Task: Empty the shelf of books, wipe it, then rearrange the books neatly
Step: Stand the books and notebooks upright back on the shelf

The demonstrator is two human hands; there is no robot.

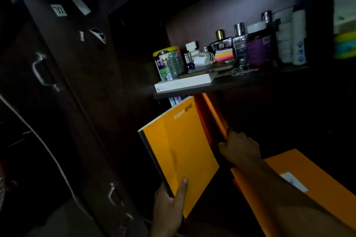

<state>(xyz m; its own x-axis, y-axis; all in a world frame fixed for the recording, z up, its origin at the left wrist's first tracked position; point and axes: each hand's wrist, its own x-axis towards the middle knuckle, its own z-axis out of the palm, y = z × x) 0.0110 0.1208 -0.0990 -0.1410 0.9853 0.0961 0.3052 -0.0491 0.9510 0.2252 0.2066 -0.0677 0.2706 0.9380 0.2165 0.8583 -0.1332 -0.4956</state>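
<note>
The left hand [169,204] grips the lower corner of a yellow-orange softcover notebook with a black spine [179,146], thumb pressed flat on the cover and fingers curled behind it. The notebook is tilted, its top corner just below the front edge of the dark wooden shelf board [240,82].

The right hand [238,146] reaches into the dim compartment under that board, with its fingers curled round the edge of an upright orange book [215,113] that leans beside a red-covered book [202,113]. Under the right forearm lies a flat orange folder with a white label [312,171]; what it rests on is too dark to tell.

On the shelf board stand a yellow-lidded printed tin [167,63], a flat white box [183,85] at the front edge, a block of bright sticky notes [224,56], a white charger with its cable [202,59], several dark perfume bottles [238,44], a purple jar with a white lid [258,46] and white tubes [292,38].

To the left is a dark cupboard door with metal handles [42,71] and stickers.
</note>
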